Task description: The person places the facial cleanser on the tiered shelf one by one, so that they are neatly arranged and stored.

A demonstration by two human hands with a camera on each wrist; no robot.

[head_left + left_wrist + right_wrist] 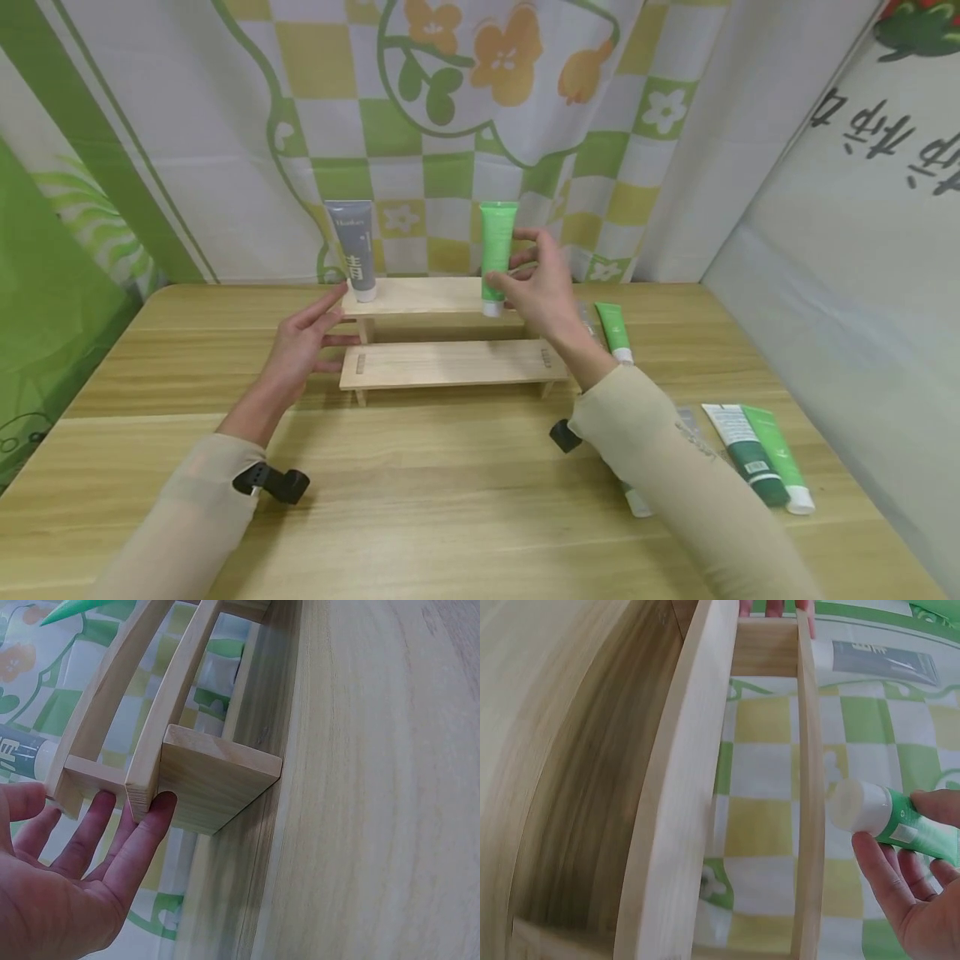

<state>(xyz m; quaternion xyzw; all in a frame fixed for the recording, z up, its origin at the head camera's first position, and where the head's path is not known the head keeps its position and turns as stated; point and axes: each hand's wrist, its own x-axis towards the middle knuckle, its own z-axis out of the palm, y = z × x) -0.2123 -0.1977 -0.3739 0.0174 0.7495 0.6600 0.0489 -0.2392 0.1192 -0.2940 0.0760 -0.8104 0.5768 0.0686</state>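
A two-tier wooden stand [450,364] stands on the table. My right hand [546,292] pinches a green tube [498,242] upright, white cap down, over the right part of the upper tier. In the right wrist view, the tube's white cap [859,805] looks slightly apart from that tier. My left hand [296,343] rests its fingertips against the stand's left end; the left wrist view shows these fingers [139,859] extended along the board ends. A grey tube [356,246] stands cap down on the upper tier's left end, near the left hand.
Right of the stand lies another green tube [613,329]. Farther right lie a white and dark green tube [750,458] and a green tube [780,458]; other tubes are partly hidden under the right sleeve [675,458]. A patterned curtain [390,125] hangs behind the table.
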